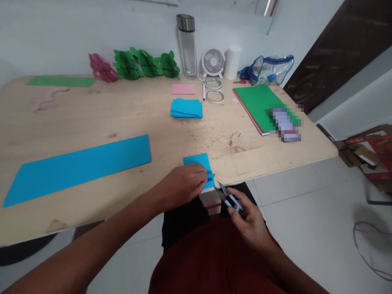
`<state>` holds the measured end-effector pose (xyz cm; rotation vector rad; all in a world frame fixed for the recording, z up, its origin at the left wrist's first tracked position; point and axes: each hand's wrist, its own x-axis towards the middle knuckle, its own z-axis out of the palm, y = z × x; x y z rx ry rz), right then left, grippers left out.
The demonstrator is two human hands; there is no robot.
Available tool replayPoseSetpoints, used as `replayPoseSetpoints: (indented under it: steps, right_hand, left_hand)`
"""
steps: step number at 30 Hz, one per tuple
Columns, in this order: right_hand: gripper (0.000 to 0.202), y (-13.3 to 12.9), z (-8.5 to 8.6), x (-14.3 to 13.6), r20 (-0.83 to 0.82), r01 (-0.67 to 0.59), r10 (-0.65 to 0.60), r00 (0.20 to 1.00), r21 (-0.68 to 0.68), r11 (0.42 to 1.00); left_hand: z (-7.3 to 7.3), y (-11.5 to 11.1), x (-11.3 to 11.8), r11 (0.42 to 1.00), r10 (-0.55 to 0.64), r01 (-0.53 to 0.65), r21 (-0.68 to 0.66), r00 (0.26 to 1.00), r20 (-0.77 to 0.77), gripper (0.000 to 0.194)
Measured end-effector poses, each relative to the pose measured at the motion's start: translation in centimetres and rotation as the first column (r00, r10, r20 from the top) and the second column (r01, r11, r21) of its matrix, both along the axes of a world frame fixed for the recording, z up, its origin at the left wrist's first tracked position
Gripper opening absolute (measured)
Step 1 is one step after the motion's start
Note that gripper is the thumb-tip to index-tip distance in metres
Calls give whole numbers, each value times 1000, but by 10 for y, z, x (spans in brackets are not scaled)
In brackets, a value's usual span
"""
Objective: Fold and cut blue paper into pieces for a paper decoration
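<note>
My left hand (186, 183) is closed at the table's front edge, fingers pinched on a small piece of blue paper (197, 158). A narrow blue flap sticks out to the right of the fingertips, and part of the paper is hidden beneath the hand. In my right hand (249, 218) are thread snips (230, 200), their blades parted and pointing up and left at the paper, just off the table edge. Farther back lies a stack of blue paper pieces (186, 108). A long folded blue sheet (82, 166) rests on the left.
Green paper leaves (150, 64), a pink paper flower (102, 67), a glass bottle (188, 51), a white fan (213, 62) and a clear pouch (271, 69) line the wall. Tape rolls (214, 96) and a pen (203, 91) lie before them. Green sheets (260, 107) and a pixelated object (285, 124) sit at right.
</note>
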<state>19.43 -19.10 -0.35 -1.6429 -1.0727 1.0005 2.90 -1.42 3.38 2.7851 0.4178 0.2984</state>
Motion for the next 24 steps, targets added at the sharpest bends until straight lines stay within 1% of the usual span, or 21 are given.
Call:
replayPoseSetpoints:
  steps: [3, 9, 14, 19, 24]
  right_hand:
    - [40, 2, 0, 1, 15, 4, -4, 1000, 11, 1000]
    - [43, 3, 1, 4, 73, -5, 7, 997, -20, 1000]
    - [42, 3, 2, 4, 86, -10, 10, 996, -1, 1000]
    - [45, 4, 3, 3, 82, -28, 29, 996, -3, 1000]
    - [43, 3, 3, 4, 84, -5, 5, 996, 2, 1000]
  left_hand:
    - [3, 3, 2, 1000, 3, -4, -10, 1000, -22, 18]
    - [6, 8, 3, 998, 4, -6, -62, 999, -43, 19]
    - [8, 11, 3, 991, 33, -39, -126, 998, -48, 17]
    - [13, 14, 5, 982, 37, -56, -181, 994, -105, 20]
    - [15, 13, 6, 980, 39, -59, -188, 993, -108, 20]
